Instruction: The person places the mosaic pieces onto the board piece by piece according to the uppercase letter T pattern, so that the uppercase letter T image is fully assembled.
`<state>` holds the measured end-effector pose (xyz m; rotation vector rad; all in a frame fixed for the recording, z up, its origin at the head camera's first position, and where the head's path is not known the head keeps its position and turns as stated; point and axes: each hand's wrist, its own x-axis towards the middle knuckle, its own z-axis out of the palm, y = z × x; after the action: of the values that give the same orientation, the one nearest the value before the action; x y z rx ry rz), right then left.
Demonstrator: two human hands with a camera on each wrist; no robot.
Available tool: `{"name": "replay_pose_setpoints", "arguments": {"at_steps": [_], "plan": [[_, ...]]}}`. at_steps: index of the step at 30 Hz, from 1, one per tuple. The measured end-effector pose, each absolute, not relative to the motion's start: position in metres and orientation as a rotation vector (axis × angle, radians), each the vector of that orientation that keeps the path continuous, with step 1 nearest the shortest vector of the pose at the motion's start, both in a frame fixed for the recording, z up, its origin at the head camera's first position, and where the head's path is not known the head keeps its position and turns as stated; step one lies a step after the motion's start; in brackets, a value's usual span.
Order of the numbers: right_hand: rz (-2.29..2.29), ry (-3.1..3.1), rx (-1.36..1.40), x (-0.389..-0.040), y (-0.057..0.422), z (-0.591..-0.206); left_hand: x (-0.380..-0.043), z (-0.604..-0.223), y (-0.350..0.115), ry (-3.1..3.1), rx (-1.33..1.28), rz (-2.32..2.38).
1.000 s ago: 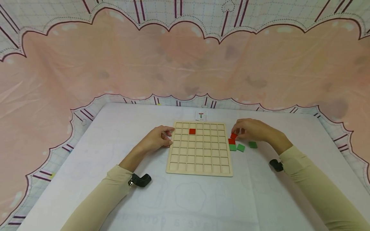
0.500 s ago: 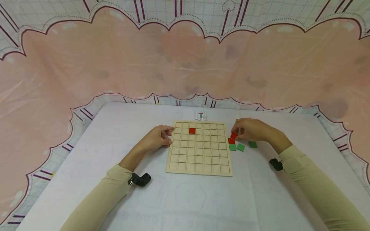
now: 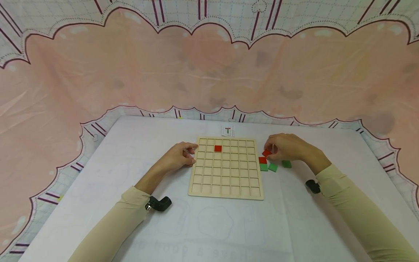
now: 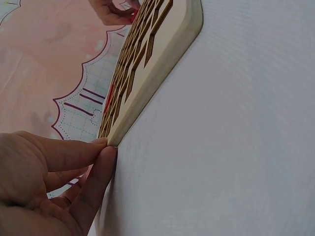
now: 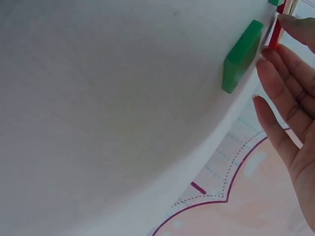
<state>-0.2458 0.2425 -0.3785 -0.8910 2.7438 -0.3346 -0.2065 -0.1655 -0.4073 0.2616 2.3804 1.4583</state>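
Observation:
My left hand (image 3: 178, 157) holds the left edge of a pale wooden grid board (image 3: 226, 197) near its far corner. In the left wrist view, the thumb and a finger of that hand (image 4: 64, 172) meet at the rim of the board (image 4: 162, 73). To the right of the board, my right hand (image 3: 286, 146) pinches a red square tile (image 3: 266, 153), partly covered by its fingers. The right wrist view shows this red tile (image 5: 275, 34) between thumb and fingertips. Another red tile (image 3: 217, 148) sits in a cell of the board's second row.
Beside the board's right edge lie a red tile (image 3: 262, 160) and a green tile (image 3: 263, 167). Two more green tiles, one near (image 3: 272, 167) and one farther right (image 3: 286, 164), rest on the white tabletop (image 3: 157, 233). A small printed grid card (image 3: 228, 131) lies behind the board.
The pinched red tile has shifted slightly right and tilted, now apart from the red tile in front of it. My left hand and the board stay in place.

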Motion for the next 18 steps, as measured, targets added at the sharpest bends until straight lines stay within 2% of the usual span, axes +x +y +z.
{"name": "replay_pose_setpoints", "arguments": {"at_steps": [18], "plan": [[-0.357, 2.731, -0.903, -0.2537, 0.2384, -0.3695, -0.2066, -0.4061, -0.1633, 2.392, 0.225, 1.420]]}}
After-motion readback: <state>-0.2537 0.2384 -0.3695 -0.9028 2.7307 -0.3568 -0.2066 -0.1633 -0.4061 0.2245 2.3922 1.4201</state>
